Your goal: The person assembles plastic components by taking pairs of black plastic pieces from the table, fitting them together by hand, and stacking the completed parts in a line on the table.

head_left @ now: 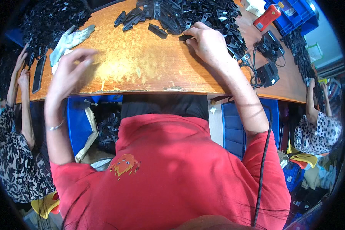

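My right hand (210, 44) is at the near edge of a heap of black plastic clip-like parts (214, 17), its fingertips pinching a small black part (185, 38). Just left of it, a dark oblong piece (157, 31) lies alone on the wooden table (130, 73). Slightly smeared by motion, my left hand (71, 71) hovers over the table's left side. Its fingers are bent but apart, and nothing shows between them. Beyond that hand lies a pale work glove (71, 41).
A black phone (38, 74) rests at the left edge. To the right are cables with black boxes (269, 73), a red box (267, 17) and a blue crate (295, 17). People's hands (23, 76) work at dark heaps on both sides. Blue bins (78, 124) stand below.
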`<state>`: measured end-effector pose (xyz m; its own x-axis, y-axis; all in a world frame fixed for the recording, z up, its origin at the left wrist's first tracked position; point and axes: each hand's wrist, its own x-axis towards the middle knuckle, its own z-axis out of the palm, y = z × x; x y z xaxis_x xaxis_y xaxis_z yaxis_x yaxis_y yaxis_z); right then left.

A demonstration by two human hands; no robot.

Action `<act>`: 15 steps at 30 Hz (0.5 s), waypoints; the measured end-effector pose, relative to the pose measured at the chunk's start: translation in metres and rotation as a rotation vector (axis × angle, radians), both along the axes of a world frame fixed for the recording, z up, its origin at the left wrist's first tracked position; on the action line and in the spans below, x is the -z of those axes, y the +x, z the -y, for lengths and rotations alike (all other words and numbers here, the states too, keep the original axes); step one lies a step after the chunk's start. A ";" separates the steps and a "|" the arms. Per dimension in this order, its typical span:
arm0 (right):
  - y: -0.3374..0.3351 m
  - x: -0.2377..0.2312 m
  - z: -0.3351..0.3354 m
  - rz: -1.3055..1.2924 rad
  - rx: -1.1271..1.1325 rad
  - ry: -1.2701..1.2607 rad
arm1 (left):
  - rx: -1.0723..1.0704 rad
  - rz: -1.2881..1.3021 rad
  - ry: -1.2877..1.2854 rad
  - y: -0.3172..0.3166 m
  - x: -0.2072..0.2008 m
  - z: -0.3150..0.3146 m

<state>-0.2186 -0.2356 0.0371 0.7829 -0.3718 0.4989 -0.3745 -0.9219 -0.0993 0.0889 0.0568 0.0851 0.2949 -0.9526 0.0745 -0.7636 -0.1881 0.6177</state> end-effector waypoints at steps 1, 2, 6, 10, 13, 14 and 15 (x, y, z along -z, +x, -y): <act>0.007 0.001 -0.002 -0.040 0.026 -0.012 | -0.015 0.074 -0.062 -0.014 0.002 0.022; 0.011 0.003 -0.003 -0.077 0.068 -0.006 | 0.006 0.043 -0.076 -0.032 0.003 0.045; 0.020 0.007 -0.006 -0.192 0.151 -0.059 | 0.160 0.249 -0.249 -0.059 0.030 0.132; 0.023 0.006 -0.023 -0.162 0.115 -0.025 | 0.191 0.386 -0.317 -0.066 0.051 0.178; 0.024 -0.005 -0.029 -0.224 0.103 0.088 | 0.189 0.508 -0.259 -0.062 0.054 0.188; 0.024 -0.005 -0.026 -0.237 0.111 0.149 | 0.177 0.506 -0.275 -0.063 0.057 0.186; 0.025 -0.005 -0.025 -0.250 0.119 0.211 | 0.184 0.502 -0.264 -0.063 0.058 0.182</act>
<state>-0.1940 -0.2101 0.0418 0.8159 -0.5426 0.1997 -0.5151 -0.8391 -0.1750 0.0257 -0.1252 0.0275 -0.0057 -0.9152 0.4030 -0.9797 0.0858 0.1810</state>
